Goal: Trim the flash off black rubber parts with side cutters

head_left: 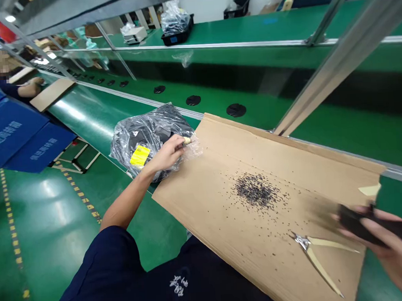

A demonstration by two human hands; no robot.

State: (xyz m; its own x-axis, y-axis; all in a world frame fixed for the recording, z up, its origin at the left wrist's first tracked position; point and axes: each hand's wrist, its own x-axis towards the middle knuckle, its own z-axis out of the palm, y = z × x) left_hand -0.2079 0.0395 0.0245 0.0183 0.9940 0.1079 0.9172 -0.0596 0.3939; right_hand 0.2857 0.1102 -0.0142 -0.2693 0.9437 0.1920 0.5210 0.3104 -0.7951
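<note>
At the right edge, my right hand [393, 243] grips a black brush [376, 226] whose bristles are smeared by motion, just above the cardboard sheet [203, 191]. Left of the bristles, many tiny black bits [256, 190] lie in a loose heap with scattered pieces around. Cutting nippers [305, 242] with cream handles rest open on the cardboard near the brush. My left hand [169, 153] is closed at the clear plastic bag [122, 139] of black items with a yellow label [140, 155]. A small pale-yellow thing [187, 140] pokes out past its fingers; its kind is unclear.
A slanted metal post [332, 65] stands behind the cardboard. Black round pieces [236, 110] sit in a row on the green belt beyond the rail. At far left are blue boxes [19, 130] and another person [9, 85]. A black bin [178, 34] stands on the shelf.
</note>
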